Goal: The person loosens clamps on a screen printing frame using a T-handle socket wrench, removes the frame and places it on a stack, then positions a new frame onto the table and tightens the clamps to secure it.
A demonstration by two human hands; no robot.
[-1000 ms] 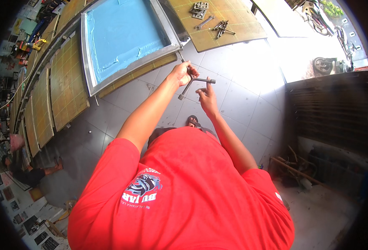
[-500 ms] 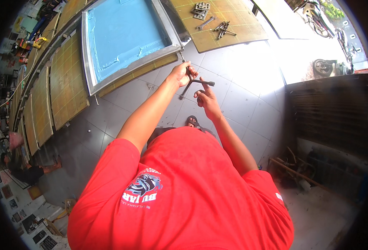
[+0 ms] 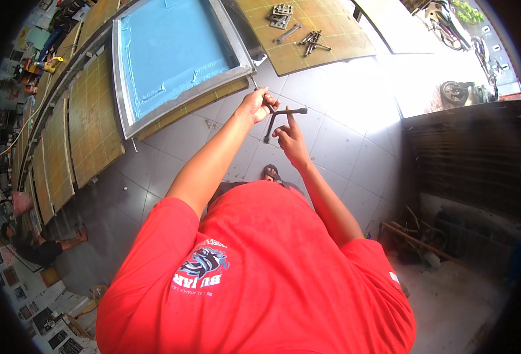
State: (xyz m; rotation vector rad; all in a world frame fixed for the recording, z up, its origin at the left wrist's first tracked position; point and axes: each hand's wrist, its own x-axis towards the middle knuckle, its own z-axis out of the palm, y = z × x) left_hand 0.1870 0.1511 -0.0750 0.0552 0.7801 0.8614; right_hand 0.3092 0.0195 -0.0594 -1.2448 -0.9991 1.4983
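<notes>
My left hand [image 3: 257, 106] is closed around one leg of a dark Y-shaped socket wrench [image 3: 272, 125], just off the near right corner of a grey-framed screen [image 3: 185, 97] with a blue sheet. A thin rod runs from that corner toward my left fist; the wrench's far end and how it meets the rod are hidden. The wrench's other two legs stick out, one to the right and one toward me. My right hand [image 3: 291, 141] is beside it, index finger stretched up against the right-pointing leg, the other fingers loosely bent and holding nothing.
On a yellowish board [image 3: 331, 50] at the far right lie a spanner [image 3: 287, 33], several bolts [image 3: 312, 43] and small metal blocks [image 3: 281, 16]. More boards [image 3: 95, 100] line the left. A person [image 3: 42, 248] is at the far left. A dark slatted panel [image 3: 464, 156] stands right.
The wrench has turned counterclockwise: its right leg has swung up and the near leg to the right. My right index finger stays against it; my left hand remains around its leg.
</notes>
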